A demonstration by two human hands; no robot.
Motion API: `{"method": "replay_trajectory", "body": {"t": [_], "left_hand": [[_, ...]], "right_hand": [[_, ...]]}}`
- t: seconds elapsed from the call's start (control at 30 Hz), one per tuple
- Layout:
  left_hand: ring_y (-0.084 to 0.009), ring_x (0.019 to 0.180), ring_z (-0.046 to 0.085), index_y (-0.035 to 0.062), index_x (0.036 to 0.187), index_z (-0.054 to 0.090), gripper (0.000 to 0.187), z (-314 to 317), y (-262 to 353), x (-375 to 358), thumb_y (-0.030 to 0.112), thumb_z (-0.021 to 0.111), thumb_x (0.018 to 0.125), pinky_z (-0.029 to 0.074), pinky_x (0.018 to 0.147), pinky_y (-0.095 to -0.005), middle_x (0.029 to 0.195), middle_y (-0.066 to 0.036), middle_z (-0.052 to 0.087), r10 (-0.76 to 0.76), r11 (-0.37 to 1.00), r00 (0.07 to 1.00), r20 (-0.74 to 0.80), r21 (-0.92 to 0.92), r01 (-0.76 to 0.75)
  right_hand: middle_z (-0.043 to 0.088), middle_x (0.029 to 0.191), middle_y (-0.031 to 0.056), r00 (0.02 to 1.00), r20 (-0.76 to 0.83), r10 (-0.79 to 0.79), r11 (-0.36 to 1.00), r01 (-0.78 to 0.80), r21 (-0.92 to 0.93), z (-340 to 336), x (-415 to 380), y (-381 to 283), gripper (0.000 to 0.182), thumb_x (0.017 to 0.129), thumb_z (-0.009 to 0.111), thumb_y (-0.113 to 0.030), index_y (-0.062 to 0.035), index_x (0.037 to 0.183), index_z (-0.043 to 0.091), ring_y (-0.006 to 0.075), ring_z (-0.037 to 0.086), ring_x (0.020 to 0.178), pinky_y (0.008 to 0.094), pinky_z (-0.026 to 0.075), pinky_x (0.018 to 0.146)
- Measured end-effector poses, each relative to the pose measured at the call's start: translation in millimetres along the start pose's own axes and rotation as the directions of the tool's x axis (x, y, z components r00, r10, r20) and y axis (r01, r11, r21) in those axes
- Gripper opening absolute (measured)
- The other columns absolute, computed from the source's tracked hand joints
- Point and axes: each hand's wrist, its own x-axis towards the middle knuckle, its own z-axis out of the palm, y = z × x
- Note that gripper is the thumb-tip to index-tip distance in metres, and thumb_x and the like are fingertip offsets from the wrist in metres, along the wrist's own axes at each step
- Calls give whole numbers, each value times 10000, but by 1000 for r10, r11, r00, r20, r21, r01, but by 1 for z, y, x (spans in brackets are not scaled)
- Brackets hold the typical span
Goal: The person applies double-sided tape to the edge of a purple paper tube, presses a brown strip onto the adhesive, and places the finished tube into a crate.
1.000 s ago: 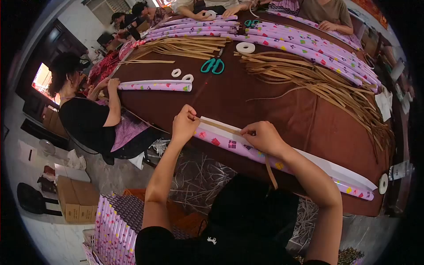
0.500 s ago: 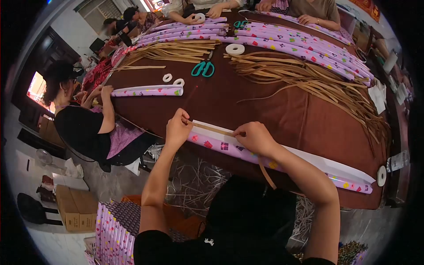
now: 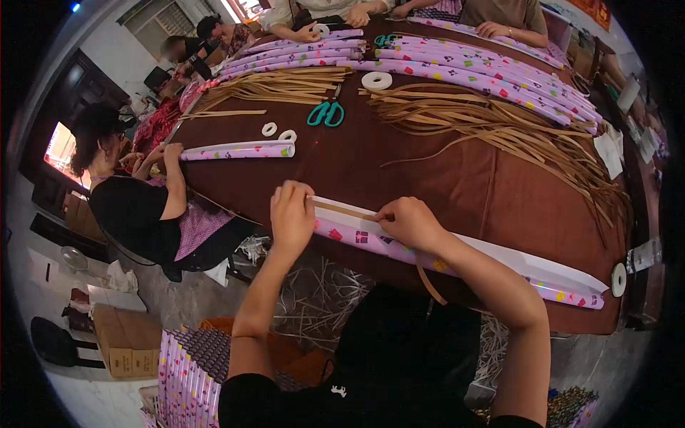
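A lilac gift-patterned roll of wrapping paper [image 3: 564,294] lies along the near table edge, its white inner flap turned up. A flat tan strip [image 3: 346,208] runs along that flap at the left end. My left hand [image 3: 291,217] is closed over the roll's left end, fingers together; what lies under them is partly hidden. Farther right, my right hand [image 3: 410,222] pinches the tan strip against the flap. The strip's loose tail hangs below my right wrist, over the table edge.
Teal-handled scissors [image 3: 325,114], a white tape roll [image 3: 377,80] and bundles of tan strips [image 3: 492,128] lie beyond. Finished lilac rolls [image 3: 485,71] are stacked at the back. A co-worker [image 3: 143,192] handles another roll [image 3: 239,151] at left. Another tape roll [image 3: 618,279] sits far right.
My left hand has turned from a pinch at the strip's end to fingers laid over the roll's end. My right hand stays nearly in place on the strip.
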Motion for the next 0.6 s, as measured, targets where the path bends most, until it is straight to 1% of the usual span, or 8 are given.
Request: {"method": "replay_trajectory", "body": {"t": [0.1, 0.13, 0.2, 0.23, 0.33, 0.4, 0.53, 0.6], "left_hand": [[-328, 917, 578, 38, 895, 615, 102, -2, 33, -15, 22, 606, 795, 458, 805, -434, 926, -122, 604, 176, 940, 979, 102, -312, -137], [-324, 933, 584, 27, 939, 631, 132, 1, 44, -23, 53, 607, 812, 464, 819, -433, 957, -128, 620, 190, 928, 973, 133, -348, -133], [-324, 947, 585, 19, 968, 638, 164, 8, 57, -32, 98, 610, 826, 467, 846, -433, 991, -130, 625, 281, 916, 953, 116, -330, -230], [-323, 973, 583, 7, 988, 632, 200, 9, 60, -36, 129, 614, 832, 465, 867, -429, 1034, -129, 624, 294, 920, 943, 156, -313, -235], [-336, 975, 580, 2, 1009, 617, 183, 15, 64, -41, 110, 591, 864, 454, 873, -437, 1050, -134, 621, 282, 923, 951, 130, -306, -232], [-321, 977, 578, 0, 1025, 616, 221, 17, 64, -42, 140, 596, 856, 457, 874, -429, 1050, -129, 618, 298, 928, 946, 123, -271, -257], [-298, 973, 576, 1, 1061, 614, 279, 19, 63, -44, 184, 597, 851, 462, 867, -418, 1072, -121, 615, 342, 921, 935, 90, -230, -315], [-296, 972, 576, 2, 1066, 614, 282, 19, 63, -45, 183, 597, 850, 462, 864, -416, 1084, -120, 613, 345, 922, 934, 97, -222, -318]], "right_hand": [[708, 859, 171, 1000, 8, -3, 1000, 3, -11, -1, 0, -2, 212, 752, 632, -105, -64, 912, 765, 344, 677, 817, 417, 540, 768], [708, 859, 171, 1000, 11, -2, 1000, 2, -11, -1, -1, -2, 212, 752, 632, -105, -64, 912, 765, 344, 677, 817, 417, 540, 768], [705, 871, 179, 1000, 15, -12, 1000, 11, 18, -2, -1, -1, 225, 754, 636, -109, -56, 934, 759, 348, 677, 817, 417, 539, 770], [705, 871, 179, 1000, 15, -11, 1000, 11, 17, -2, -1, -1, 225, 754, 636, -109, -56, 934, 759, 348, 677, 817, 417, 539, 770], [699, 886, 194, 1000, 6, -21, 999, 20, 31, -1, -2, 2, 219, 784, 620, -115, -34, 939, 751, 358, 674, 828, 421, 536, 773], [692, 906, 213, 997, 10, -72, 995, 71, 66, 0, -3, 4, 248, 822, 599, -124, -5, 998, 727, 366, 670, 847, 429, 531, 775], [680, 936, 241, 999, -21, -42, 990, 44, 136, -4, -10, -2, 288, 857, 568, -116, 18, 1086, 681, 370, 669, 861, 425, 528, 773], [685, 807, 151, 1000, -5, 5, 983, -4, 183, -6, -12, -4, 298, 861, 598, -48, 7, 1153, 612, 232, 680, 738, 333, 517, 693]]}}
